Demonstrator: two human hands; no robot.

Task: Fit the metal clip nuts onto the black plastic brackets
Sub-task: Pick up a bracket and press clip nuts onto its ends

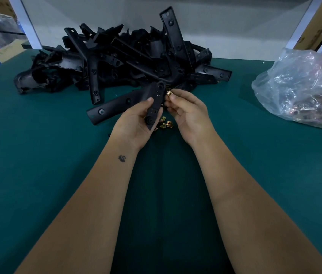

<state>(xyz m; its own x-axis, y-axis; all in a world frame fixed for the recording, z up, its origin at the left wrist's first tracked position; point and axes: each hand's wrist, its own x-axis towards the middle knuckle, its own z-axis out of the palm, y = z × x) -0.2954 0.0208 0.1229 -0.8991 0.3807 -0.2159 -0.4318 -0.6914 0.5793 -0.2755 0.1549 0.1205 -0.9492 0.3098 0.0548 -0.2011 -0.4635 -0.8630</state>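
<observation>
We hold a black plastic bracket [136, 99] in our left hand [136, 119], thumb pressed on its upper face and fingers curled beneath, just above the green worktop [37, 155], while our right hand [185, 113] pinches a brass-coloured clip nut [169, 93] between thumb and forefinger, right at the bracket's far edge. A few more loose clip nuts [165, 124] lie on the worktop between our wrists, a heap of black brackets [116, 56] sits just beyond, and a clear plastic bag of clip nuts [302, 89] rests well off to the right.
</observation>
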